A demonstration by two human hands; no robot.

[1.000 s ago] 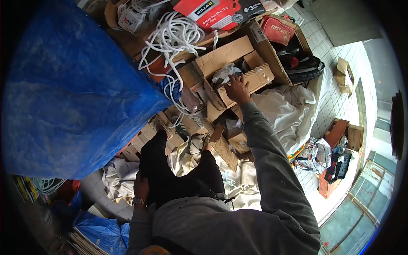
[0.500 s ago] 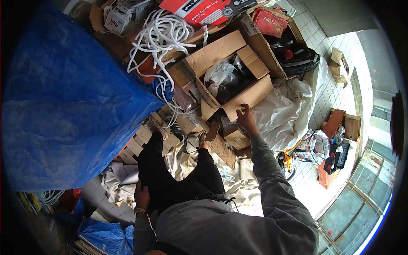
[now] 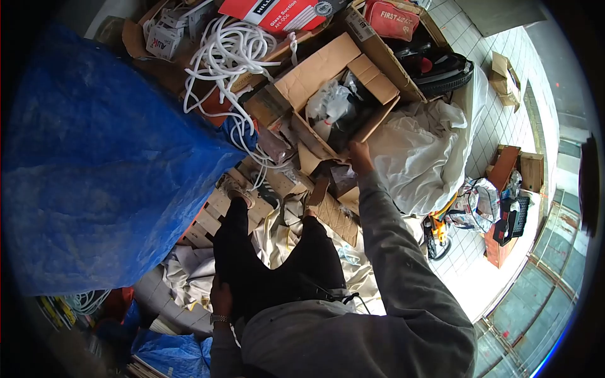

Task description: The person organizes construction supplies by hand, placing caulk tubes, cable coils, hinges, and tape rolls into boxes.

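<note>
An opened cardboard box (image 3: 317,74) stands ahead of me, its far flap spread outward. Inside it lie a clear plastic bag (image 3: 329,103) with whitish contents and dark items I cannot make out. My right hand (image 3: 360,156) is closed on the box's near corner, by the flap on the right side, which stands up edge-on. Its fingertips are partly hidden. Low on the left, my left hand (image 3: 221,297) lies flat against my thigh and holds nothing.
White tubing (image 3: 236,53) is heaped left of the box, beside a large blue tarp (image 3: 120,164). Behind stands another box with a red first-aid pouch (image 3: 391,20). White plastic sheeting (image 3: 419,151) lies to the right. Cardboard and crumpled cloth (image 3: 277,236) surround my feet.
My right hand has moved from the lowered right-hand flap to the box's near corner. That flap has swung from lying outward to standing up. My left hand stays at my thigh.
</note>
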